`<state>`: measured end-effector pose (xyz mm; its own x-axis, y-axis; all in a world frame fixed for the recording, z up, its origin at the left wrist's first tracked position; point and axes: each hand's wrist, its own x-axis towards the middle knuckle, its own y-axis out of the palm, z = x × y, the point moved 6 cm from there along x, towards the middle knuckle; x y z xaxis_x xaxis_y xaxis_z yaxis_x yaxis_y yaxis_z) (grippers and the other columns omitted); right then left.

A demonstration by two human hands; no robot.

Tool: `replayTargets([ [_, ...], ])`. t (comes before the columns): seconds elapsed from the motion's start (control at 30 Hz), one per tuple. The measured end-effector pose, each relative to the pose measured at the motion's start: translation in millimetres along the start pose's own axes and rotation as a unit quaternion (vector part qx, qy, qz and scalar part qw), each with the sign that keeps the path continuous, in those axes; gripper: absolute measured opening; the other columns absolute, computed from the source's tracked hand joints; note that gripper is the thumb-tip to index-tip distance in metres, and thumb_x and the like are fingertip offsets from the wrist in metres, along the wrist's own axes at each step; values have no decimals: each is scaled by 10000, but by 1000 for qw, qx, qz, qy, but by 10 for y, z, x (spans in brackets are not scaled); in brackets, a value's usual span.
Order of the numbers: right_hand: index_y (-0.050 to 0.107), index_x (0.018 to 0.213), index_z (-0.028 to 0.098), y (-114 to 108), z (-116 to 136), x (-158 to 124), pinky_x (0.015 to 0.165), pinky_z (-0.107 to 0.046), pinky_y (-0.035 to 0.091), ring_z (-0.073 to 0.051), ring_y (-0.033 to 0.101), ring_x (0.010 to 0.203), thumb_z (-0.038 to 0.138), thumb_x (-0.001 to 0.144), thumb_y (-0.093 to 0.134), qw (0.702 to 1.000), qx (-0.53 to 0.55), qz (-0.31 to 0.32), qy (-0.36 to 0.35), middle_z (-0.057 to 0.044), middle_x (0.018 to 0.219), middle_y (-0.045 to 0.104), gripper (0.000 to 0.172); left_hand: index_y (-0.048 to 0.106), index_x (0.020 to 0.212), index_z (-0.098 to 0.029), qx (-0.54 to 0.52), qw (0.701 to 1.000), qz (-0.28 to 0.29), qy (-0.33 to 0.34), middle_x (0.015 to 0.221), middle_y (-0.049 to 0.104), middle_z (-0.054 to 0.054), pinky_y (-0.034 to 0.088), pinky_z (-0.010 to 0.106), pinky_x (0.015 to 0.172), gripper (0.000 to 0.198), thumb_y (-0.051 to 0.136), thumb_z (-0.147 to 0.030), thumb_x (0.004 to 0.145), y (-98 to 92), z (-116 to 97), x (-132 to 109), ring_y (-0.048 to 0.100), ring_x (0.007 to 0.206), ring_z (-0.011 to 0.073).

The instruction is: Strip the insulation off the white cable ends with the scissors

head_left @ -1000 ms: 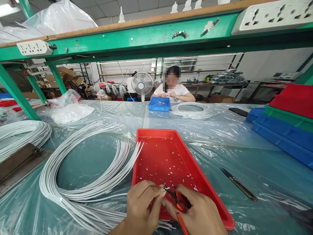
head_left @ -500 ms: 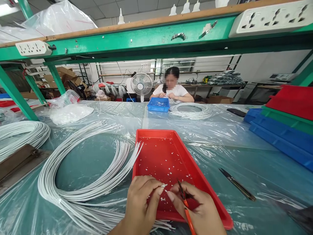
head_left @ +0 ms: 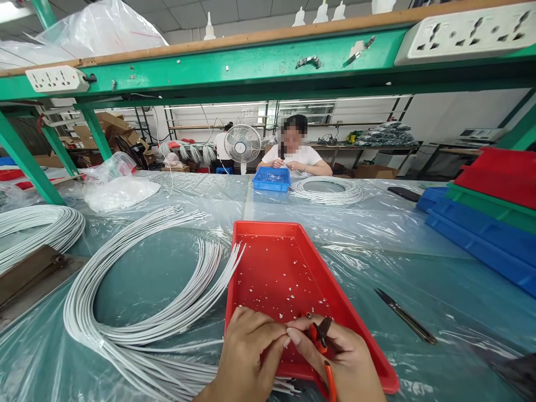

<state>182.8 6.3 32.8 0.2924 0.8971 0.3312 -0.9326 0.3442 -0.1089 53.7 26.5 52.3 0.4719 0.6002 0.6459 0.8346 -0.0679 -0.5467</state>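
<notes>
Over the near end of a red tray [head_left: 266, 228], my left hand [head_left: 249, 352] is closed in a pinch on the end of a white cable. The tip is mostly hidden by fingertips. My right hand [head_left: 352, 363] meets it there, thumb and forefinger pressed together at the cable end. Orange-handled cutters [head_left: 330, 379] rest in that same right hand, their dark jaws pointing up and away from the cable. White scraps are scattered over the tray floor. Left of the tray lies a large coil of white cables [head_left: 81, 296], some ends resting over the tray's left rim.
Tweezers [head_left: 406, 316] lie right of the tray. Stacked bins [head_left: 486, 223] stand at the right edge. Another cable coil [head_left: 62, 229] and a brown metal piece [head_left: 29, 273] are at left. Across the table a person [head_left: 293, 156] works by a blue tray [head_left: 271, 186]. A green shelf beam [head_left: 251, 70] crosses overhead.
My two hands have come together, fingertips now touching where a small gap showed before. The cutters have turned in my right hand, and the white tip is now covered.
</notes>
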Motion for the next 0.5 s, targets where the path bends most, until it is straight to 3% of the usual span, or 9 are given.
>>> replayTargets([
  [0.13,648,671,191,-14,-33,30,538,-203,470,-146,588,557,234,674,667,999,-18,21,-19,3,622,642,47,574,1005,-147,28,999,-38,9,860,630,94,427,327,693,258,552,-76,758,-46,22,-66,555,768,196],
  [0.2,650,687,186,-36,-87,44,533,-206,478,-152,595,559,247,686,660,999,-44,25,-13,-6,631,652,62,589,958,-131,39,995,-72,49,816,629,105,441,308,648,230,558,-67,740,-67,-24,-112,560,726,195],
  [0.27,653,704,183,-60,-146,51,522,-208,483,-153,593,550,257,685,663,998,-55,21,0,-7,627,652,78,618,869,-126,8,995,-58,80,713,633,89,443,262,565,155,541,-73,745,-18,-75,-140,563,619,170],
  [0.3,652,706,182,-71,-172,50,509,-205,480,-149,585,536,261,682,665,998,-54,16,9,-4,618,647,84,629,855,-122,-24,997,-25,73,692,638,88,447,247,546,146,528,-88,756,38,-82,-140,571,597,165],
  [0.4,648,696,181,-82,-205,34,473,-197,469,-137,563,501,264,668,676,999,-35,0,29,8,589,627,92,651,904,-109,-140,984,96,-55,754,654,116,477,248,581,235,438,-175,829,237,-4,-140,613,652,182],
  [0.5,648,677,181,-75,-170,3,485,-204,475,-141,570,503,277,654,686,999,-19,-24,38,5,585,629,106,644,955,-89,-252,928,133,-240,683,624,102,486,263,548,373,361,-321,881,347,141,-204,601,585,174],
])
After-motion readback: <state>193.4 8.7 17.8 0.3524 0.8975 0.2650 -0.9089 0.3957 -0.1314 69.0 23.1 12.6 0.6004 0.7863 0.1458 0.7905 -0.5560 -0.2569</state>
